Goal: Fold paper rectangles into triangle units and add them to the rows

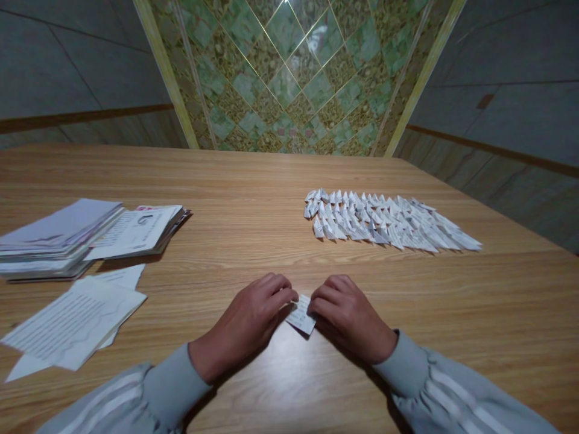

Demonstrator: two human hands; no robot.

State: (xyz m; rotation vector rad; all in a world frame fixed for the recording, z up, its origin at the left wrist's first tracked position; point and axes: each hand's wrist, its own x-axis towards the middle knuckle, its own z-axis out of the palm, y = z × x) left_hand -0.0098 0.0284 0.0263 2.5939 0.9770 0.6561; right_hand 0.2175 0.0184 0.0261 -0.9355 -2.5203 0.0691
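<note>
A small folded piece of printed paper (302,318) is held between my two hands, low over the near middle of the table. My left hand (257,310) grips its left side with curled fingers. On the opposite side, my right hand (346,313) pinches the paper's right edge. The fingertips of both hands partly cover it, and one pointed corner shows toward me. Beyond my right hand stand rows of small folded paper boats (375,220), white with printed text and packed close together.
Loose printed sheets (81,319) lie at the left. Behind them are a stack of papers (58,232) and a pile of booklets (140,232). The wooden table (235,223) reaches toward a green patterned tile wall (284,84).
</note>
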